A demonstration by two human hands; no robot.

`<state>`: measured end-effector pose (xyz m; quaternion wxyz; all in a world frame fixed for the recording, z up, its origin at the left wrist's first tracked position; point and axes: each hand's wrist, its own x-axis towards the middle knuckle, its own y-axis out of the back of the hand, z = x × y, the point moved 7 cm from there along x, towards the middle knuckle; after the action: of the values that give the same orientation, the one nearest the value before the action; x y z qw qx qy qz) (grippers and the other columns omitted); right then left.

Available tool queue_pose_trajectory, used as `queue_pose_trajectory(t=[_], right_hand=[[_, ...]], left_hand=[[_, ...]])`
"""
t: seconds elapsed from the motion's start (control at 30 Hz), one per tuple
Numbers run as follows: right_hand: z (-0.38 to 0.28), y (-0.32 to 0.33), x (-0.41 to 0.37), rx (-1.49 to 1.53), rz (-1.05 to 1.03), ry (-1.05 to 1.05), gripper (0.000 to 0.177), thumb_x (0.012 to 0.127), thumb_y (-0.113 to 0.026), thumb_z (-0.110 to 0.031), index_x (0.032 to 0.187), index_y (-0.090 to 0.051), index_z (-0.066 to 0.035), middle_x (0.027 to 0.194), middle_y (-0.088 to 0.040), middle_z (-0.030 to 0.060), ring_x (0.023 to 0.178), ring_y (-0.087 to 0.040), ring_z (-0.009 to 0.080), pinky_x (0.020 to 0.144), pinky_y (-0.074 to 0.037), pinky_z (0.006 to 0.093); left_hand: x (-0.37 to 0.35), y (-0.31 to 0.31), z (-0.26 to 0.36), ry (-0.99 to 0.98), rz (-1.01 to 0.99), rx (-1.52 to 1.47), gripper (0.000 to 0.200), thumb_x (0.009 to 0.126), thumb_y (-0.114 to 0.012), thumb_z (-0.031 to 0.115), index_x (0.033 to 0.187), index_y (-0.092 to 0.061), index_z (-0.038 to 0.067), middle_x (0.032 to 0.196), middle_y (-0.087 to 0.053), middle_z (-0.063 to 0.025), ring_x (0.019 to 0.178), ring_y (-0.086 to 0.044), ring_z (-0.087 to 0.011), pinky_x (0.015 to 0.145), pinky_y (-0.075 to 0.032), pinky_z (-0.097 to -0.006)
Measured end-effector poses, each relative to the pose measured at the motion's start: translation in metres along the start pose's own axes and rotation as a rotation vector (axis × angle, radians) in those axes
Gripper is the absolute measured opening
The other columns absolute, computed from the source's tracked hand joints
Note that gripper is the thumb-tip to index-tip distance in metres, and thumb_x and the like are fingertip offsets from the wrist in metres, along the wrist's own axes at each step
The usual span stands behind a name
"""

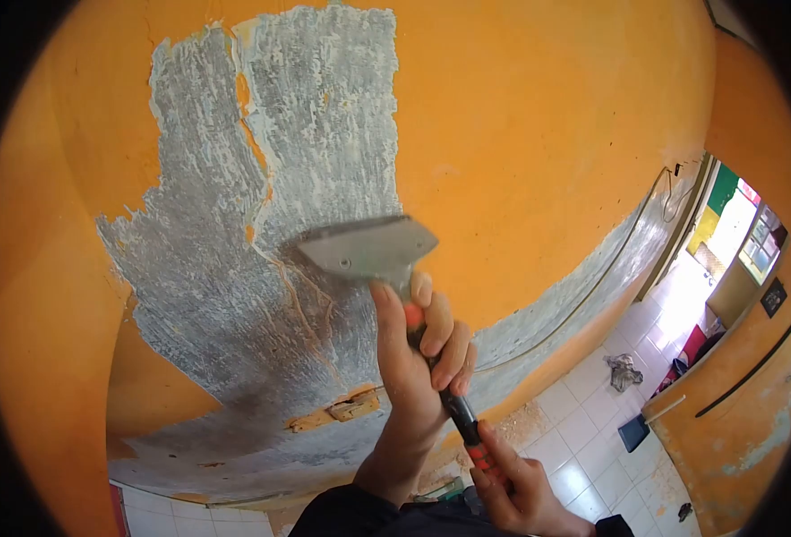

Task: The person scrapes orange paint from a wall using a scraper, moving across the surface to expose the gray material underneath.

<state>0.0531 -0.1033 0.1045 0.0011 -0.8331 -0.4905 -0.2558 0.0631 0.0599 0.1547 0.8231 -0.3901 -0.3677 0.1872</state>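
Note:
A long-handled wall scraper (373, 249) with a wide grey metal head is held up against the wall. Its blade edge lies over the stripped grey patch (207, 179), close to the border with the orange paint (521, 161). My left hand (422, 358) wraps round the upper part of the black and orange handle, just below the head, with the thumb along its left side. Lower down, my right hand (521, 488) is closed round the handle's end.
A cable (592, 291) runs along a bared strip of wall at right. Below the patch sits a broken wall box (350, 407). On the tiled floor lie a dustpan (633, 433), crumpled plastic (624, 371) and paint debris (525, 425). A bright doorway (682, 277) stands at right.

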Motion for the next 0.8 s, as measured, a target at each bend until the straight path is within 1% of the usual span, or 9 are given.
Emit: queue_pose_trajectory(t=[0.1,0.17,0.3,0.37,0.4,0.47,0.6,0.67,0.8], right_hand=[[-0.002,0.004,0.001,0.027,-0.067,-0.101,0.047,0.096,-0.047,-0.004,0.141,-0.035,0.001,0.089,-0.063,0.0104,0.061,-0.049,0.0093,0.058,-0.043,0.0236],[0.007,0.003,-0.009,0.005,-0.062,-0.150,0.058,0.090,-0.052,0.002,0.144,-0.031,-0.002,0.087,-0.065,0.0096,0.061,-0.056,0.0093,0.057,-0.044,0.0240],[0.002,-0.001,0.001,-0.140,-0.013,-0.016,0.058,0.091,-0.051,0.001,0.145,-0.028,-0.001,0.080,-0.063,0.0074,0.060,-0.054,0.0095,0.057,-0.043,0.0245],[-0.015,0.005,0.008,-0.145,0.036,0.089,0.047,0.096,-0.047,-0.005,0.141,-0.034,0.001,0.091,-0.063,0.0129,0.065,-0.051,0.0103,0.061,-0.045,0.0248],[-0.020,0.007,0.008,-0.147,0.039,0.097,0.047,0.096,-0.047,-0.005,0.141,-0.034,0.001,0.091,-0.063,0.0129,0.065,-0.051,0.0103,0.061,-0.045,0.0248],[-0.016,0.005,0.003,-0.056,-0.050,-0.034,0.049,0.096,-0.047,-0.004,0.142,-0.033,0.001,0.095,-0.063,0.0145,0.067,-0.053,0.0113,0.064,-0.045,0.0254],[-0.025,0.011,0.013,-0.156,0.007,0.086,0.049,0.095,-0.047,-0.004,0.142,-0.032,0.001,0.097,-0.064,0.0126,0.065,-0.051,0.0109,0.062,-0.044,0.0250],[-0.026,0.010,0.007,-0.022,-0.043,-0.067,0.050,0.095,-0.046,-0.003,0.143,-0.032,0.001,0.096,-0.064,0.0103,0.064,-0.050,0.0105,0.060,-0.044,0.0248],[-0.031,0.011,0.008,-0.006,-0.048,-0.041,0.049,0.096,-0.046,-0.003,0.143,-0.032,0.001,0.094,-0.063,0.0087,0.063,-0.048,0.0098,0.059,-0.043,0.0249]], left_hand=[[0.006,-0.009,0.003,-0.022,-0.028,-0.013,0.043,0.099,-0.024,0.054,0.093,-0.041,0.015,0.057,-0.032,0.0058,0.032,-0.024,-0.0040,0.028,-0.027,-0.0192],[0.001,-0.005,0.000,0.005,0.001,-0.023,0.043,0.099,-0.024,0.054,0.093,-0.041,0.015,0.058,-0.032,0.0057,0.031,-0.024,-0.0041,0.027,-0.027,-0.0190],[0.008,-0.010,0.004,-0.005,-0.046,-0.015,0.043,0.099,-0.024,0.054,0.093,-0.041,0.015,0.057,-0.032,0.0056,0.031,-0.024,-0.0041,0.027,-0.027,-0.0190],[0.009,-0.011,0.005,-0.011,-0.036,-0.010,0.043,0.099,-0.024,0.054,0.093,-0.041,0.015,0.057,-0.032,0.0056,0.031,-0.024,-0.0042,0.027,-0.027,-0.0191],[0.010,-0.012,0.004,-0.013,-0.045,-0.009,0.043,0.099,-0.024,0.054,0.093,-0.041,0.015,0.057,-0.032,0.0056,0.031,-0.024,-0.0042,0.027,-0.027,-0.0191],[0.006,-0.012,0.003,-0.001,-0.046,-0.090,0.043,0.099,-0.024,0.055,0.093,-0.041,0.015,0.057,-0.032,0.0055,0.031,-0.024,-0.0042,0.027,-0.027,-0.0192],[0.016,-0.025,0.013,-0.059,-0.028,-0.013,0.043,0.099,-0.025,0.055,0.092,-0.041,0.015,0.057,-0.032,0.0054,0.031,-0.024,-0.0042,0.027,-0.027,-0.0195],[0.011,-0.021,0.007,-0.007,-0.027,-0.082,0.043,0.099,-0.026,0.054,0.092,-0.041,0.015,0.057,-0.032,0.0052,0.032,-0.024,-0.0043,0.027,-0.028,-0.0198],[0.010,-0.022,0.008,-0.005,0.010,-0.029,0.042,0.099,-0.025,0.054,0.092,-0.041,0.015,0.057,-0.032,0.0052,0.032,-0.024,-0.0044,0.027,-0.028,-0.0200]])
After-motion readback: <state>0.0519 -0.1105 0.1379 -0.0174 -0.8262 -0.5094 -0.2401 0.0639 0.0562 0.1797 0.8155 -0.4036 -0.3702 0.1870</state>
